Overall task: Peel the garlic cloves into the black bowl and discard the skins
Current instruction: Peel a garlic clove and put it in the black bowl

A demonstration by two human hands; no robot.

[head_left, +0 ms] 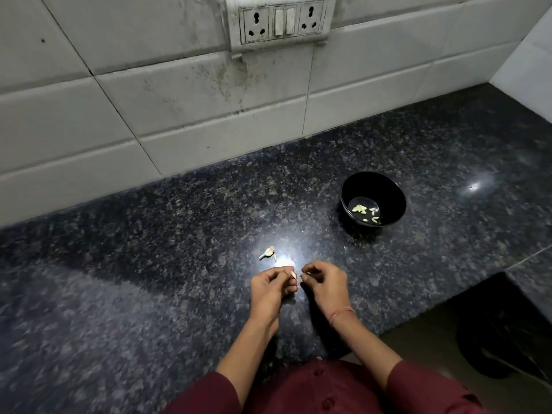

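Observation:
My left hand (270, 286) pinches a small garlic clove (294, 274) between thumb and fingers, just above the dark granite counter (149, 264). Close beside it, my right hand (324, 280) has its fingertips curled at the clove's tip, pinching a thin bit of skin. An unpeeled clove with a loose skin flake (268, 252) lies on the counter just beyond my left hand. The black bowl (391, 189) stands to the far right and holds several peeled cloves (366, 213).
A tiled wall (179, 115) with a socket and switch plate (280, 22) rises behind the counter. The counter's front edge steps back at the right, where a dark object (501, 339) sits on the floor below.

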